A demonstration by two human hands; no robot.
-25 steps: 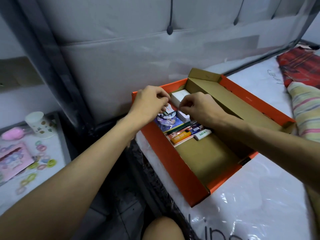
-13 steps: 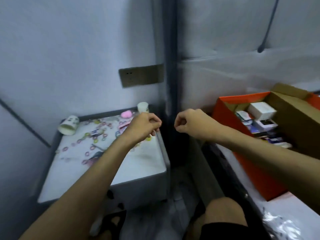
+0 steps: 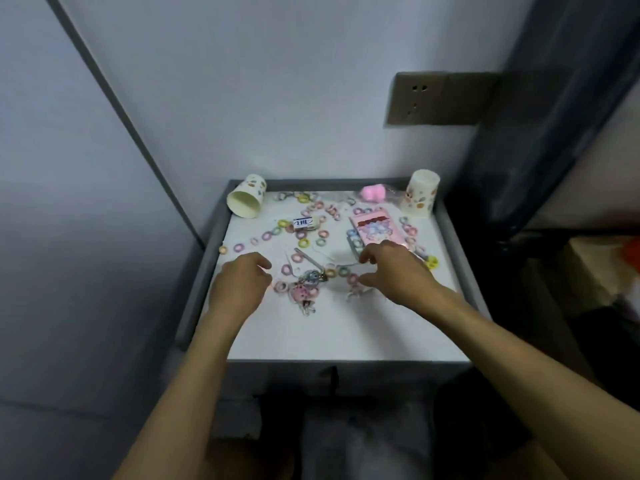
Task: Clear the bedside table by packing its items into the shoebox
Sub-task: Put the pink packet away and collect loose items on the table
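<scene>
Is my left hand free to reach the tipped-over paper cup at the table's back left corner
Probably yes. The left hand holds nothing, and only small flat rings lie between it and the tipped cup.

bedside table (image 3: 346,336): you have a white top with a grey rim
rings (image 3: 304,242): you see pastel pink, yellow, green and lilac
tipped cup (image 3: 246,199): cream, small coloured spots
upright cup (image 3: 420,195): cream, your orange and brown spots again
card (image 3: 375,228): pink, pale blue cartoon print
small box (image 3: 306,223): white, dark lettering
soft lump (image 3: 372,192): plain pink
charm (image 3: 304,293): pink
wall plate (image 3: 440,98): dull bronze-brown
</scene>
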